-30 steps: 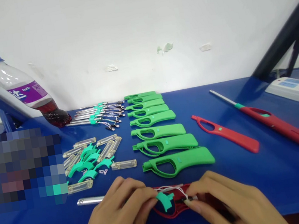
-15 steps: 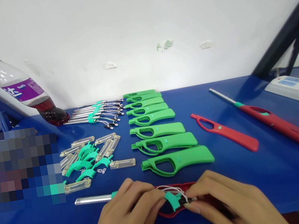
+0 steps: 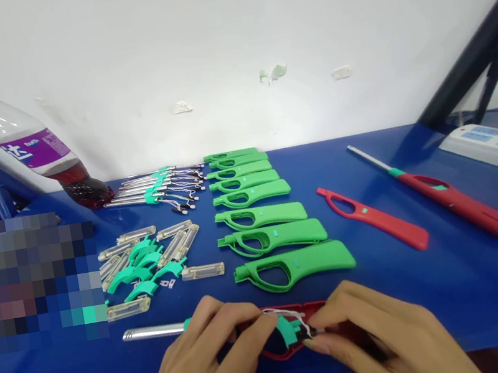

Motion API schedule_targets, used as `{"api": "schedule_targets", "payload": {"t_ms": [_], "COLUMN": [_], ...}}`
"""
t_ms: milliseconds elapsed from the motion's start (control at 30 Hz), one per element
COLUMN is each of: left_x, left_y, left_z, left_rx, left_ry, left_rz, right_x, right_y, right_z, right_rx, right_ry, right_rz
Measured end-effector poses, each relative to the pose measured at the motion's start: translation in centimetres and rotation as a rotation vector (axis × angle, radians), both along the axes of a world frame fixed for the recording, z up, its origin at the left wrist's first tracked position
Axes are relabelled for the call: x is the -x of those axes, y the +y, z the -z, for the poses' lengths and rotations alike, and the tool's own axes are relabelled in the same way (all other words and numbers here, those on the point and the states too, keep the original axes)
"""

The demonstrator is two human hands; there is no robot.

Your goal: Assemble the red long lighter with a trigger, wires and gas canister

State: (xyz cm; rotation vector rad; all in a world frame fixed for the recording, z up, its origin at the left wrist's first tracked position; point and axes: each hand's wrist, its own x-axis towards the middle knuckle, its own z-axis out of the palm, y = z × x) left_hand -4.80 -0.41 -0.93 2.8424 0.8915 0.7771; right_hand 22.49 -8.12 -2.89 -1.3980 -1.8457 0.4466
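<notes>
Two pinches we're logging: our left hand, nearly closed, is holding a curved teal plastic trigger; our right hand, likewise, is gripping a small black wired part. Both parts are sitting over a hollow red plastic casing, six o'clock in view. From it, green plastic shells are forming a row at twelve, clear plastic tubes are lying at ten.

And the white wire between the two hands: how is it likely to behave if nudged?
Probably floppy: the white wire bends in loose curves. It looks light, being so thin. One end seems to meet the black part by the right hand, so a tug might pull on that part too.
</notes>
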Motion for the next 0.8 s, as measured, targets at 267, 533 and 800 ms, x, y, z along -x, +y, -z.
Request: {"api": "schedule_targets", "payload": {"t_ms": [267, 533, 800], "left_x": [0.03, 0.35, -0.04], "left_y": [0.56, 0.4, 0.13], "left_z": [-0.14, 0.18, -0.3], "left_rx": [0.042, -0.018, -0.001], "left_ry": [-0.015, 0.048, 0.029], "left_rz": [0.013, -0.035, -0.039], "right_x": [0.53, 0.81, 0.4], "right_y": [0.38, 0.3, 0.26], "right_z": [0.26, 0.09, -0.19], "right_rx": [-0.113, -0.114, -0.028], "right_ry": [-0.167, -0.16, -0.075], "right_rz": [0.173, 0.178, 0.067]}}
